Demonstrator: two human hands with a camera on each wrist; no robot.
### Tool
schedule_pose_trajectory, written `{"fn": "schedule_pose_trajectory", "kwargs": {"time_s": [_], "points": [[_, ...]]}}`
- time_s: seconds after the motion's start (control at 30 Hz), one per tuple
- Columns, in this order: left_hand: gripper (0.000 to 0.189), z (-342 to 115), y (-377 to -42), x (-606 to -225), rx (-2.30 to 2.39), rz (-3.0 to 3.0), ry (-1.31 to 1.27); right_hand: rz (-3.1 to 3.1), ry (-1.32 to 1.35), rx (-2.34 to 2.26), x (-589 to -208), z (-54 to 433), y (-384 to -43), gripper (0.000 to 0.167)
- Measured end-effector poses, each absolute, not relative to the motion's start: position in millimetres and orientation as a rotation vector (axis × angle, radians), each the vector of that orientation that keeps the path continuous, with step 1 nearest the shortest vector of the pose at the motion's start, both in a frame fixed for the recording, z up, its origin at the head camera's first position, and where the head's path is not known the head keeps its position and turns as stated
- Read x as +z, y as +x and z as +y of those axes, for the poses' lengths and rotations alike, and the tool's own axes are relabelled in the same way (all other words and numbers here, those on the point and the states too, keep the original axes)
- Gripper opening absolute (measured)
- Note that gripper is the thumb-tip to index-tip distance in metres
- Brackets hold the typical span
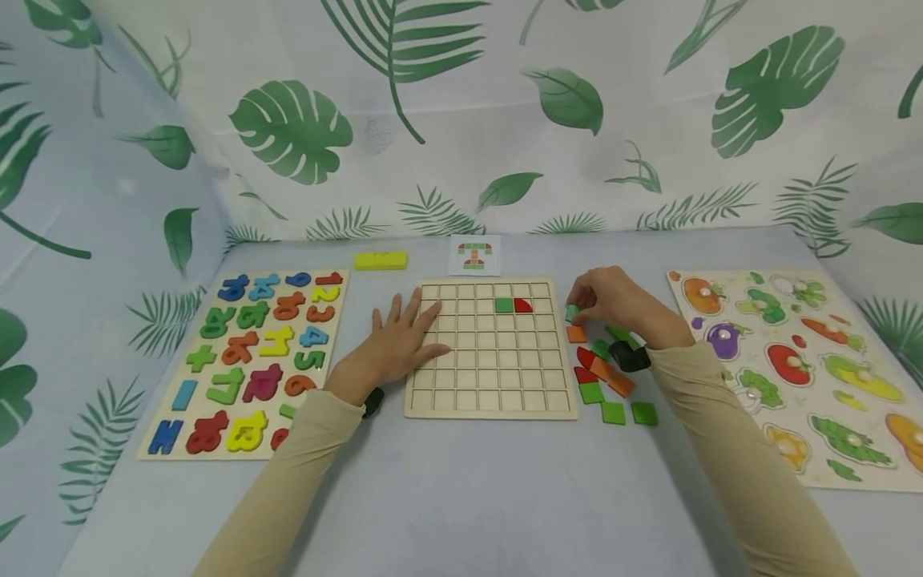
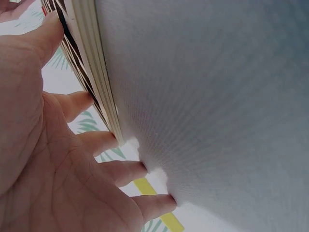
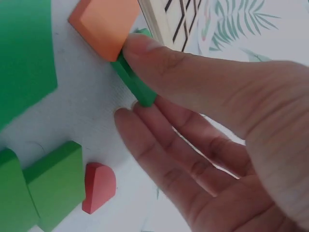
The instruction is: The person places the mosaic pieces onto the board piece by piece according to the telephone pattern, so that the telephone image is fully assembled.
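A wooden grid board [image 1: 490, 381] lies mid-table, with a green square tile [image 1: 503, 305] and a red quarter-round tile [image 1: 522, 305] side by side in its upper right cells. My left hand [image 1: 392, 346] rests spread on the board's left edge, thumb and index finger over the grid, the outer fingers on the cloth. Just right of the board my right hand [image 1: 611, 300] pinches a green square tile [image 3: 135, 82] between thumb and fingers. An orange tile [image 1: 576, 334] lies right by those fingertips. Below are red tiles [image 1: 584, 375] and green tiles [image 1: 614, 413].
A card [image 1: 474, 256] with a coloured tile pattern lies behind the board, near a yellow block [image 1: 380, 260]. On the left is a number puzzle board [image 1: 209, 401]; on the right, a vegetable puzzle board [image 1: 876, 473]. A leaf-printed cloth [image 1: 461, 104] hangs behind.
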State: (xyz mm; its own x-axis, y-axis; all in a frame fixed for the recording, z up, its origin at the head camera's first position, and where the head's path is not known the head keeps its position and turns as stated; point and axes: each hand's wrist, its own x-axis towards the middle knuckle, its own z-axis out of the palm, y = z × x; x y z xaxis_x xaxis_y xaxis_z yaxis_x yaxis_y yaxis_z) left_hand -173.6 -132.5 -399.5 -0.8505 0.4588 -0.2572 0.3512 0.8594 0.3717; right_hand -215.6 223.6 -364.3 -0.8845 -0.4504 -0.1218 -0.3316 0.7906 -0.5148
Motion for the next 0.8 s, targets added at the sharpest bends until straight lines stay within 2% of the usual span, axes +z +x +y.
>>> {"fn": "schedule_pose_trajectory", "kwargs": {"time_s": [0.2,0.53,0.8], "points": [[0.080,-133.6,-174.5,-401.6,0.452,2.692,0.603,2.774,-0.625,-0.742,-364.9,220.1,-213.3,0.015],[0.080,-133.9,-174.6,-399.1,0.453,2.694,0.614,2.856,-0.705,-0.812,-357.8,212.0,-208.8,0.009],[0.080,-134.1,-174.9,-399.8,0.442,2.694,0.618,2.923,-0.911,-0.967,-348.7,182.4,-211.0,0.010]]}}
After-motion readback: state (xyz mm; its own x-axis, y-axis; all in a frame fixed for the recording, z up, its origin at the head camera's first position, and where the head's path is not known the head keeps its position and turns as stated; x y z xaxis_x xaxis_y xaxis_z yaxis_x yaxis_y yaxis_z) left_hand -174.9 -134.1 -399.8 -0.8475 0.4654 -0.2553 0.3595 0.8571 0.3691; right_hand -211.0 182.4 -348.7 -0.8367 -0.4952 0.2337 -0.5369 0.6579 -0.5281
